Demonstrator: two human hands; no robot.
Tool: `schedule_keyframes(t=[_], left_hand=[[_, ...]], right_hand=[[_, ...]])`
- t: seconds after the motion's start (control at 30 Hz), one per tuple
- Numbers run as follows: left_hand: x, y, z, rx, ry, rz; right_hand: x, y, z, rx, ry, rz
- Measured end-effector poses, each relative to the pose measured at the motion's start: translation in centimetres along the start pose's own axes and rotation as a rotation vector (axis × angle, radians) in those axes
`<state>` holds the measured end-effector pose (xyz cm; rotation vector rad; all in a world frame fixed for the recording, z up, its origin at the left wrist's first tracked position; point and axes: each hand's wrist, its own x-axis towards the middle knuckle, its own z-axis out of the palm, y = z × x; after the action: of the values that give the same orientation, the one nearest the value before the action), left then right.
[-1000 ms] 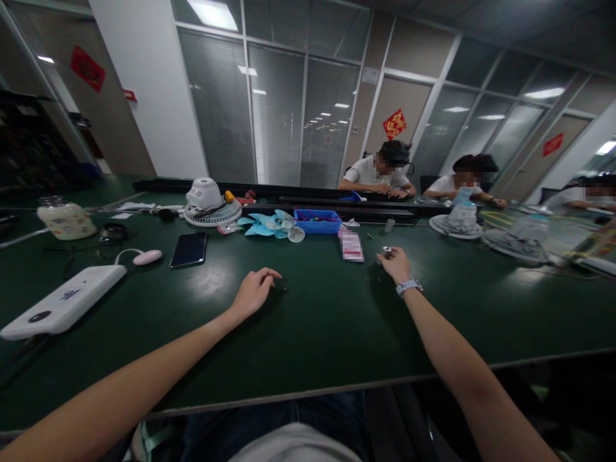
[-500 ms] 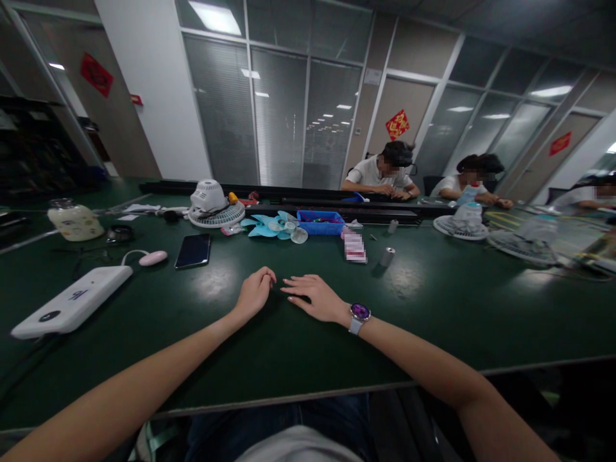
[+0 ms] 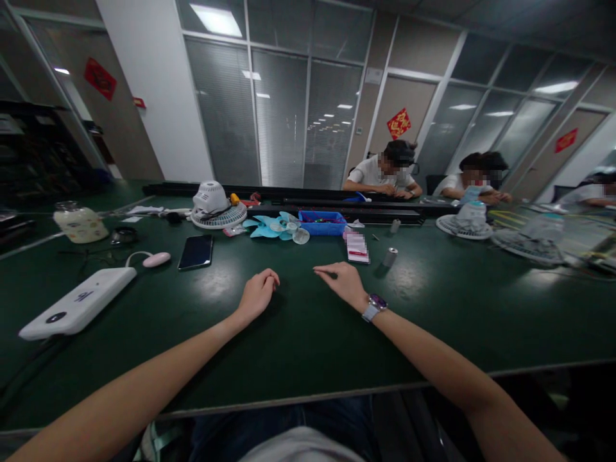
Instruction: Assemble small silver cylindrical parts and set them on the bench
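My left hand [image 3: 258, 294] is curled above the green table [image 3: 293, 359], its fingers bent inward. Whether anything lies inside those fingers is hidden. To its right, my right hand [image 3: 342, 281] is closed in a pinch, thumb tip against the fingertips, and I see nothing between them. A watch [image 3: 375, 307] sits on that wrist. Beyond my right hand are a pink-and-white phone-shaped thing [image 3: 357, 248], partly pixelated, and a silver metal cylinder [image 3: 390, 257]. A black phone [image 3: 196, 251] lies flat beyond my left hand. The two hands are apart.
A white power bank-like box [image 3: 79, 303] with a cable lies at left, near a jar [image 3: 81, 222]. Along the back are a white fan part [image 3: 210, 202], blue fan blades [image 3: 272, 226] and a blue bin [image 3: 321, 222]. Several people [image 3: 385, 172] sit across the table.
My right hand has moved right, away from my left hand, and its spread fingers have come together in a pinch. My left hand stays curled in nearly the same place.
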<state>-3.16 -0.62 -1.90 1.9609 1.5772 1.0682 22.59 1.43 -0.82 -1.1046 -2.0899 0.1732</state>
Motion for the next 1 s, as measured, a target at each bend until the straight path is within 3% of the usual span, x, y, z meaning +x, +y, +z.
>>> schedule_keyframes(t=[0.17,0.33,0.5,1.0], left_hand=[[0.0,-0.1,0.1,-0.001,-0.004,0.006],[0.1,-0.1,0.1,0.001,-0.011,0.009],[0.0,0.0,0.0,0.009,-0.018,0.016],[0.1,0.1,0.0,0.013,-0.022,0.015]], right_hand=[[0.3,7.8,-5.7,-0.349,0.344,0.243],[-0.8,12.7,-10.0,-0.55,0.51,0.409],[-1.5,13.6,-10.4,-0.537,0.509,0.472],[-1.0,12.5,-10.1,-0.562,0.496,0.532]])
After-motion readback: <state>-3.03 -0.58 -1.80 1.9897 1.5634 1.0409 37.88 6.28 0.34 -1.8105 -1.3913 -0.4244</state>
